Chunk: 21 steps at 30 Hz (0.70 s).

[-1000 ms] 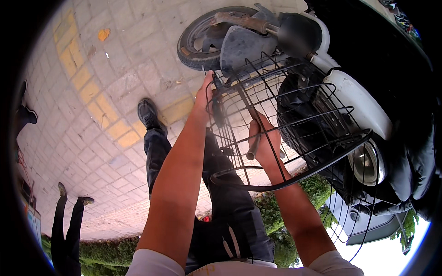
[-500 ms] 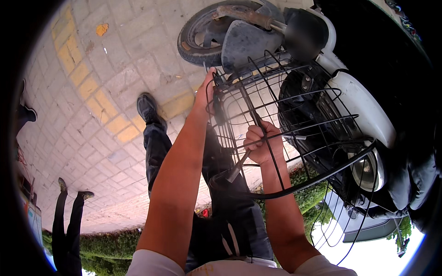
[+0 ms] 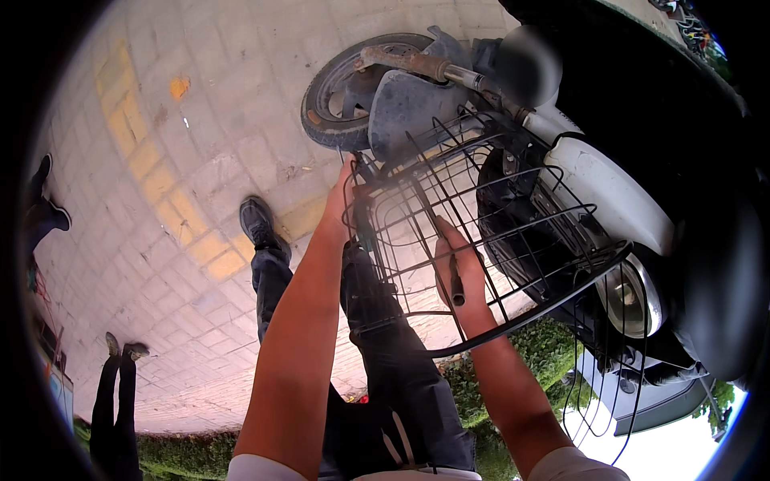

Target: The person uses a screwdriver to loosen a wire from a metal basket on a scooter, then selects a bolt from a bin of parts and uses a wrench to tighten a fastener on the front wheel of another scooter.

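Observation:
A black wire basket (image 3: 513, 216) juts from the front of a white scooter (image 3: 613, 180). My left hand (image 3: 341, 188) closes on the left end of the basket, by dark parts among its bars; its fingertips are partly hidden. Seen through the wires, my right hand (image 3: 461, 260) is closed round a dark rod-like tool (image 3: 456, 284) with a round, tube-like end, which points down toward my wrist. Right-hand fingers point up and away, partly behind the bars.
The scooter's front wheel (image 3: 333, 96) and grey mudguard (image 3: 409, 108) lie beyond the basket. Thin black cables (image 3: 642, 377) hang below the round headlight (image 3: 634, 297). My shoe (image 3: 258, 220) stands on brick paving. Another person's legs (image 3: 116, 401) show at lower left, with a hedge (image 3: 192, 455) behind.
The tool has swung in my right hand, its end moving right from the basket's near rim to beside my wrist. The right fingers have straightened somewhat. Basket and scooter sit slightly lower left in view.

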Available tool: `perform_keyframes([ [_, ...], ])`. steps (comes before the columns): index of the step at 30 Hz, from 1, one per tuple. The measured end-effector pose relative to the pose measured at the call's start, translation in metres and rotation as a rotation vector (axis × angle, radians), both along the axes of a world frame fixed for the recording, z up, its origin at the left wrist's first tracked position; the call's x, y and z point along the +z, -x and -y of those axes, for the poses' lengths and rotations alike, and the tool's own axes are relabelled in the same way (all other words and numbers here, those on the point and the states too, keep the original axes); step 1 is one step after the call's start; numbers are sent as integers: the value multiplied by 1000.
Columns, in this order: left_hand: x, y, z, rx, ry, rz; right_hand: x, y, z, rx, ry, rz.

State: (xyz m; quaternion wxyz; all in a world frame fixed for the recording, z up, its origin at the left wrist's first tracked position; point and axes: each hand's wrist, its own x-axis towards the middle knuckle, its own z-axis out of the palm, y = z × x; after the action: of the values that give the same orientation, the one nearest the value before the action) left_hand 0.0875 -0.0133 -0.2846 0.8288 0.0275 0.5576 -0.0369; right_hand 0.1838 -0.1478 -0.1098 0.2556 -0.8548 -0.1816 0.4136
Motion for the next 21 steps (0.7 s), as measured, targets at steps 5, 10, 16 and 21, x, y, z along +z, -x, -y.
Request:
perform_keyframes([
  [5, 12, -2, -1, 71, -4, 78, -5, -4, -11, -84, -1, 101],
  [10, -3, 1, 2, 33, 7, 69, -5, -6, -9, 53, 72, 174],
  [16, 1, -1, 2, 51, 8, 68, -3, -8, -16, -416, -23, -199],
  [21, 0, -3, 3, 61, 7, 69, 1, -16, -18, -1005, -179, -720],
])
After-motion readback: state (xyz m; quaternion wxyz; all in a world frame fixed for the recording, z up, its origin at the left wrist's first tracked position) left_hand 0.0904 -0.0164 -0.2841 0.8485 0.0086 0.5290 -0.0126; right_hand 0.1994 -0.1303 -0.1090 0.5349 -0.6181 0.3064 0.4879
